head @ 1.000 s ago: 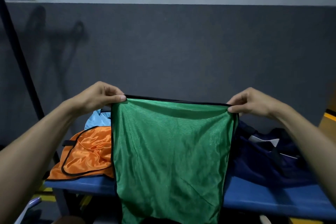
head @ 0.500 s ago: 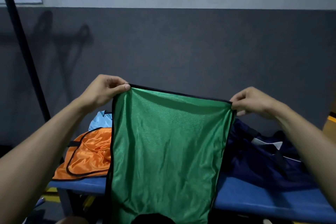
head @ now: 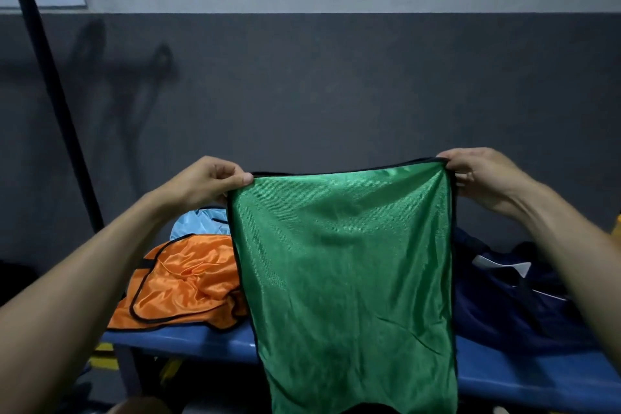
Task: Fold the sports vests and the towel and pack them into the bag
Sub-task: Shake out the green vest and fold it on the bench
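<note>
Since a second ago the right hand (head: 477, 175) has lifted its corner, so the green vest (head: 346, 265) now tilts up toward the right of the frame. Left hand (head: 205, 180) pinches the other top corner, fingers curled on the black trim, letting it hang flat, probably to line up a fold. Orange vest (head: 188, 289) sits lower left on the blue table (head: 537, 376), dark bag (head: 517, 299) lower right. Not much bare table between them.
</note>
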### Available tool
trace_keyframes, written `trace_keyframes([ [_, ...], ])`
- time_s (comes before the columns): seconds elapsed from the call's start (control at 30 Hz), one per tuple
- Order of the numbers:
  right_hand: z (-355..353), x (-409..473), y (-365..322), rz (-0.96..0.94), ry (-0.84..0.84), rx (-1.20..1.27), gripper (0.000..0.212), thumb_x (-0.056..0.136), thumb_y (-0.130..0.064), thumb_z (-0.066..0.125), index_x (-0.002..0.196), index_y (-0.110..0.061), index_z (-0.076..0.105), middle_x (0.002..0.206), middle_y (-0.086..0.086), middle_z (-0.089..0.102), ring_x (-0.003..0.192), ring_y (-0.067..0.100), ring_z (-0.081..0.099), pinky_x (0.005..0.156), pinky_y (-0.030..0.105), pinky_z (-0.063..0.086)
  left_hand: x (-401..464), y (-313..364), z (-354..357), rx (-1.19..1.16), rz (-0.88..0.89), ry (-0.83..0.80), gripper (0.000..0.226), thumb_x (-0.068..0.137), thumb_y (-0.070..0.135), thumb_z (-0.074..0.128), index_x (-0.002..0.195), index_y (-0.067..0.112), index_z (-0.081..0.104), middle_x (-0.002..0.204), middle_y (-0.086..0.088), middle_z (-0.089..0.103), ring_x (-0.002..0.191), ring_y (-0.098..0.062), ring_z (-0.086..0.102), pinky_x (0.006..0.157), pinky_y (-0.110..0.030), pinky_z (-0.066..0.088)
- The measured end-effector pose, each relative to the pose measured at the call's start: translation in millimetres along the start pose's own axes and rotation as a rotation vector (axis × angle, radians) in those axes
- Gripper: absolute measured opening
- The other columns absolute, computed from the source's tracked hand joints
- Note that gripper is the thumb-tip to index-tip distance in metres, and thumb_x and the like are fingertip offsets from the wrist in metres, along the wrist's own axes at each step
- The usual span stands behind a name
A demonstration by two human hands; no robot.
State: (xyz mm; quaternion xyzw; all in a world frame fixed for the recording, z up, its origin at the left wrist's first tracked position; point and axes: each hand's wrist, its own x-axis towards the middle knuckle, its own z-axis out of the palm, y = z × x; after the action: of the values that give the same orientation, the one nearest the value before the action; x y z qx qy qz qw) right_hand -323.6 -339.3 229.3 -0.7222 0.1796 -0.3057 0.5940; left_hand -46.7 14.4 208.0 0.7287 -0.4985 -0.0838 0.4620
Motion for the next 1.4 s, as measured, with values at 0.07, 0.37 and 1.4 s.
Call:
trace_keyframes([
  [0.07, -4, -3, 2, -0.014, -0.022, -0.009, 0.022, 0.095, 0.007, 0.053, 0.094, -0.007, 0.07, 0.08, 0.006, 0.072, 0.068, 0.01, 0.068, 0.071, 0.028, 0.057, 2, -3, 2, -0.008, -0.01, 0.025, 0.042, 0.1, 0.025, 0.058, 0.093, -0.015, 0.062, 0.073, -0.008, 0.059, 0.058, -0.006, 0.057, 0.054, -0.016, 0.048],
  [0.37, -23, -10, 10, 0.069, -0.117, -0.216, 0.015, 0.088, 0.0, 0.071, 0.1, -0.008, 0.07, 0.091, 0.011, 0.073, 0.076, 0.019, 0.069, 0.084, 0.035, 0.052, 1, -1, -5, -0.052, 0.0, 0.035, 0.044, 0.096, 0.036, 0.06, 0.092, -0.008, 0.065, 0.075, -0.007, 0.062, 0.067, -0.017, 0.056, 0.059, -0.024, 0.049],
  [1.4, 172, -49, 36, -0.053, 0.015, -0.308, 0.02, 0.08, -0.007, 0.067, 0.095, -0.019, 0.072, 0.077, 0.002, 0.077, 0.072, 0.02, 0.074, 0.069, 0.049, 0.064, -3, 33, 130, -0.188, -0.235, 0.295, 0.031, 0.084, 0.042, 0.076, 0.068, 0.017, 0.067, 0.072, -0.019, 0.072, 0.069, -0.043, 0.071, 0.064, -0.059, 0.059],
])
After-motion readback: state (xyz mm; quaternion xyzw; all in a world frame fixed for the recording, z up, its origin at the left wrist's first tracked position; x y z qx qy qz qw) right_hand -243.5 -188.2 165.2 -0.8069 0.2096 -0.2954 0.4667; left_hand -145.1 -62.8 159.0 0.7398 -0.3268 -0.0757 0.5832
